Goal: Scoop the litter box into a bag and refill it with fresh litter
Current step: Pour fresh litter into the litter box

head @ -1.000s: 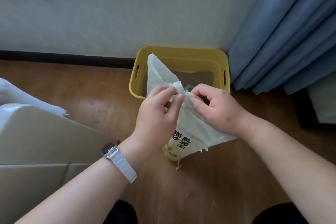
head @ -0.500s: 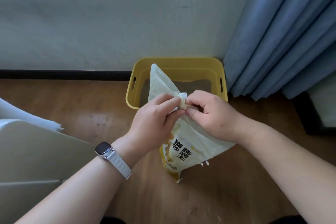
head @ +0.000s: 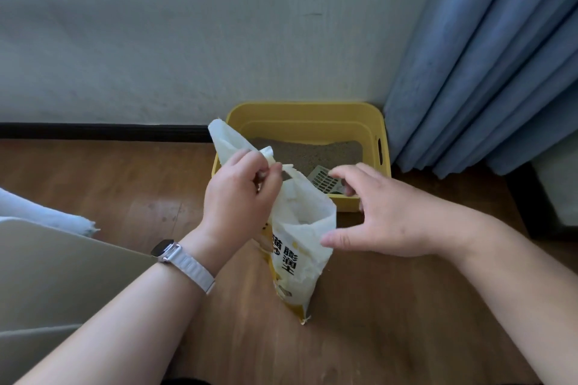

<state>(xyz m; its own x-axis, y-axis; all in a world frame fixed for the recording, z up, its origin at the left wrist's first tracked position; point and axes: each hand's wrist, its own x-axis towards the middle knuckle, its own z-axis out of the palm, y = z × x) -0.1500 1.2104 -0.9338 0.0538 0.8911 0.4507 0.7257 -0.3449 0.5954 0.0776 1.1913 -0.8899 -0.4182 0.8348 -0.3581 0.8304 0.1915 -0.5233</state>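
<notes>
A white and yellow litter bag (head: 295, 262) with black print stands on the wooden floor, its top torn and gaping. My left hand (head: 240, 197) pinches the torn upper flap of the bag. My right hand (head: 384, 212) hovers just right of the bag's mouth, fingers spread, holding nothing. Behind the bag sits the yellow litter box (head: 308, 112) against the wall, with grey litter (head: 312, 151) inside. A pale slotted scoop (head: 323, 180) lies in its near part, partly hidden by the bag and my right hand.
Blue curtains (head: 488, 66) hang at the right, touching the box's corner. A pale flat panel (head: 62, 275) and a white frayed piece (head: 59, 219) lie at the left. A dark object (head: 525, 197) stands on the floor at the right.
My hands have pulled apart and the bag's top has opened. My right hand let go of the bag and moved right. The scoop and litter now show.
</notes>
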